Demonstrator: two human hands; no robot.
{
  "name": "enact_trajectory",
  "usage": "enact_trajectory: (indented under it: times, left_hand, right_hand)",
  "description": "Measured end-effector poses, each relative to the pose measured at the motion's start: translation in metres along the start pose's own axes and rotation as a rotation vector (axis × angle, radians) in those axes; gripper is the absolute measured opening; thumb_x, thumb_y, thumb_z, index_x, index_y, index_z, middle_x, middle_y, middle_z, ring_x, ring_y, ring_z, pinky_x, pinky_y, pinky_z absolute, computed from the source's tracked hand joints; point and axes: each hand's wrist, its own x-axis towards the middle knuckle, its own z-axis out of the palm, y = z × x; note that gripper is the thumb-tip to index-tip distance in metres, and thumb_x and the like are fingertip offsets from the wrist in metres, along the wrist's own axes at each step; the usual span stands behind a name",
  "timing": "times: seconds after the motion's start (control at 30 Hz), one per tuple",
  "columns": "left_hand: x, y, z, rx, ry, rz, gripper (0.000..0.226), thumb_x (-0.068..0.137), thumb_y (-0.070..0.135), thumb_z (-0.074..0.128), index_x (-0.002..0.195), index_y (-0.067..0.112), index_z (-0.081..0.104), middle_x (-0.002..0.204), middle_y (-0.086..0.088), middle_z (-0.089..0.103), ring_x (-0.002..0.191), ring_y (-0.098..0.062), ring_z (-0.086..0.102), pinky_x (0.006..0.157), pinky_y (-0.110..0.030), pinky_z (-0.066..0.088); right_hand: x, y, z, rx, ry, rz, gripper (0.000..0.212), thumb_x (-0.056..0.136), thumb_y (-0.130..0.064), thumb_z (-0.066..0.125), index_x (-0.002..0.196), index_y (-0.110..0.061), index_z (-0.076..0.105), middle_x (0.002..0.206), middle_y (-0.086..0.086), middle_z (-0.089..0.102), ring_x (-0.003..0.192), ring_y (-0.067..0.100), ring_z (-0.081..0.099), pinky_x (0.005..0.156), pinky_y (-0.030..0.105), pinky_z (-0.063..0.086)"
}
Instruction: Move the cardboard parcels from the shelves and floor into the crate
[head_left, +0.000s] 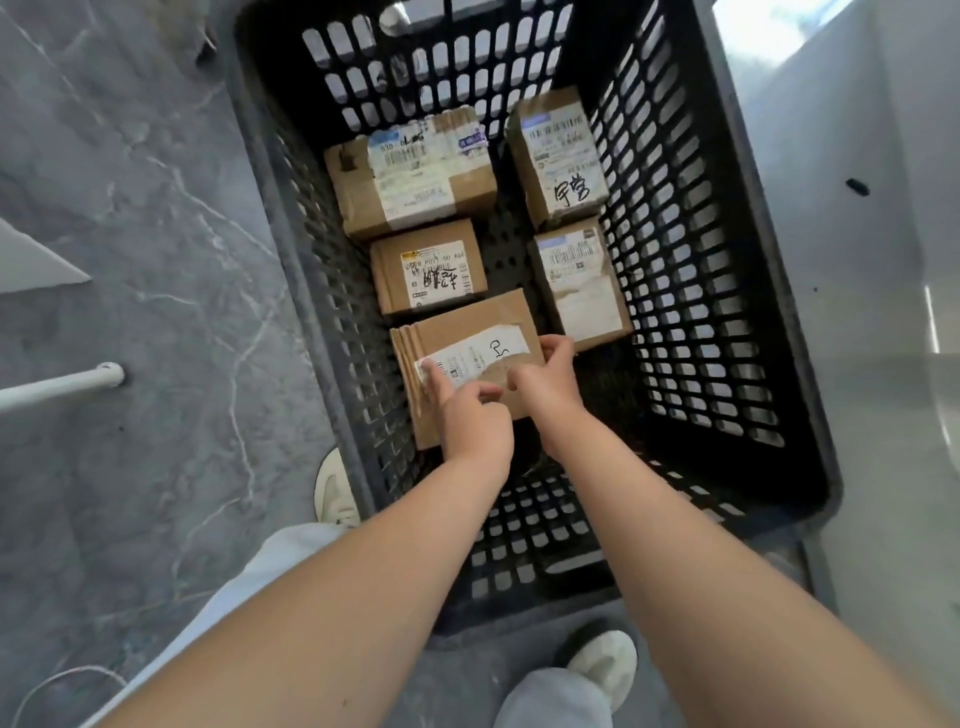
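Left hand (470, 410) on top of nearest parcel (467, 338), index finger straight on the label, other fingers curled. Clamped or merely resting: cannot tell. Right hand (550, 374) clamped on the same parcel's right edge, fingers over the edge, thumb on top. Near right corner hidden under both hands. Label print too blurred to read, apart from a black handwritten mark.

Brown cardboard, ribbed tape at the left end, torn white label. Low inside black perforated crate (675, 260), close beside its left wall.

Five parcels in the crate. Three in the left row: nearest parcel, middle-left parcel (428, 267), far-left parcel (415, 176). Two in the right row: near-right parcel (582, 286), far-right parcel (558, 156). Crate's far rim cut off by the frame.

Two pale shoes (605, 665) on grey marbled floor (156, 260).
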Motion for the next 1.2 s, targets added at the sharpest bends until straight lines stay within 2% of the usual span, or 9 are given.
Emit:
enact_trajectory:
  times: [0.07,0.13,0.23,0.37,0.57,0.8,0.93,1.07,1.2]
  left_hand:
    - [-0.004,0.007,-0.001,0.012,0.022,-0.002,0.034,0.095,-0.005,0.042,0.110,0.011,0.068,0.165,0.007,-0.006,0.152,-0.019,0.004,0.112,-0.020,0.018]
    - [-0.009,0.013,-0.006,0.031,0.004,0.038,0.035,0.094,-0.004,0.042,0.115,0.009,0.067,0.165,0.007,0.002,0.151,-0.018,0.009,0.104,-0.015,0.017]
    - [-0.023,0.027,-0.024,0.116,-0.007,0.156,0.043,0.097,0.000,0.042,0.136,0.012,0.055,0.165,0.006,0.009,0.151,-0.016,0.010,0.112,-0.019,0.011]
    - [-0.064,0.074,-0.056,0.370,0.194,0.313,0.050,0.106,0.029,0.022,0.154,0.014,0.027,0.164,0.003,0.015,0.152,-0.012,0.005,0.123,-0.034,-0.006]
    - [-0.190,0.195,-0.127,0.618,0.362,0.592,0.064,0.102,0.049,0.003,0.158,0.018,0.001,0.165,0.003,-0.005,0.151,-0.011,-0.013,0.123,-0.042,-0.009]
    - [-0.394,0.356,-0.236,0.521,0.778,0.966,0.073,0.097,0.054,0.000,0.158,0.015,0.008,0.165,0.001,0.005,0.152,-0.014,-0.003,0.123,-0.044,-0.006]
    - [-0.523,0.422,-0.268,0.585,0.894,1.210,0.067,0.101,0.051,0.005,0.158,0.015,0.007,0.165,0.002,0.002,0.152,-0.012,-0.004,0.122,-0.043,-0.006]
    - [-0.625,0.472,-0.293,0.528,1.026,1.324,0.070,0.102,0.053,-0.002,0.157,0.014,0.014,0.165,-0.001,0.009,0.152,-0.014,0.004,0.122,-0.044,-0.001]
    - [-0.693,0.498,-0.298,0.424,1.064,1.399,0.065,0.104,0.050,0.010,0.157,0.012,0.017,0.165,-0.002,0.012,0.152,-0.015,0.007,0.122,-0.048,0.007]
  right_hand:
    - [-0.005,-0.003,0.002,-0.108,-0.012,-0.035,0.056,0.082,-0.006,0.052,0.133,-0.021,0.035,0.116,0.000,0.058,0.108,0.021,0.056,0.092,0.037,0.048]
    - [-0.015,-0.012,0.002,-0.234,0.015,-0.091,0.059,0.085,-0.009,0.054,0.141,-0.012,0.035,0.137,0.009,0.049,0.126,0.030,0.048,0.107,0.045,0.041]
    - [-0.046,-0.044,-0.001,-0.341,0.038,-0.261,0.053,0.095,-0.005,0.046,0.145,-0.001,0.031,0.149,0.013,0.032,0.137,0.028,0.036,0.113,0.035,0.032]
    - [-0.103,-0.097,-0.012,-0.403,0.077,-0.471,0.057,0.099,-0.011,0.040,0.152,-0.007,0.021,0.158,0.009,0.022,0.147,0.023,0.019,0.120,0.043,0.021]
    - [-0.261,-0.226,-0.075,-0.466,0.192,-0.744,0.060,0.100,-0.020,0.045,0.153,-0.014,0.019,0.160,0.001,0.018,0.149,0.020,0.008,0.122,0.045,0.009]
    - [-0.486,-0.366,-0.200,-0.497,0.491,-1.121,0.066,0.101,-0.027,0.043,0.156,-0.018,0.007,0.164,-0.004,0.004,0.150,0.010,-0.007,0.122,0.040,-0.006]
    - [-0.614,-0.412,-0.248,-0.480,0.673,-1.335,0.061,0.101,-0.022,0.039,0.156,-0.016,0.012,0.163,-0.003,0.008,0.151,0.012,-0.001,0.122,0.045,0.000]
    - [-0.726,-0.447,-0.289,-0.508,0.830,-1.572,0.063,0.100,-0.027,0.044,0.156,-0.015,0.017,0.164,-0.002,0.012,0.151,0.012,0.002,0.122,0.046,0.009]
    - [-0.803,-0.460,-0.328,-0.545,0.972,-1.639,0.064,0.100,-0.028,0.047,0.155,-0.018,0.017,0.163,-0.005,0.011,0.150,0.008,-0.002,0.123,0.042,-0.003]
